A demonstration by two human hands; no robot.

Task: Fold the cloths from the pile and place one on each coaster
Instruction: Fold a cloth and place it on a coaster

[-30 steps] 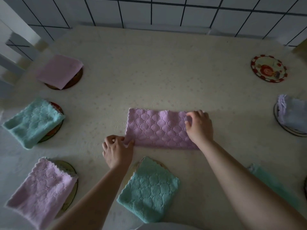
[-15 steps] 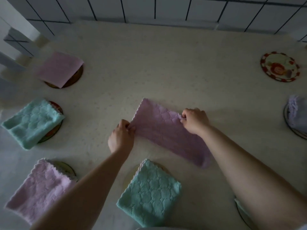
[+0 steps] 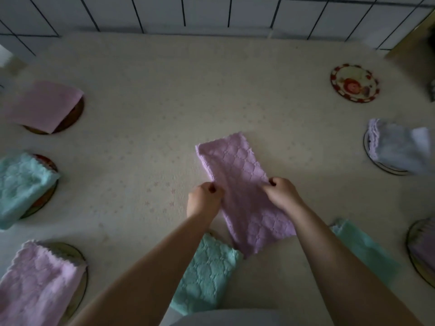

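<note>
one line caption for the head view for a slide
Both hands, left hand and right hand, pinch a half-folded purple cloth; one patterned coaster lies bare.

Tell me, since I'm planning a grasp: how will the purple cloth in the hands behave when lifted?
Likely floppy: the purple cloth bends where the left hand and right hand pinch its edges. Probably light and grippy, given its thin, quilted pile.
</note>
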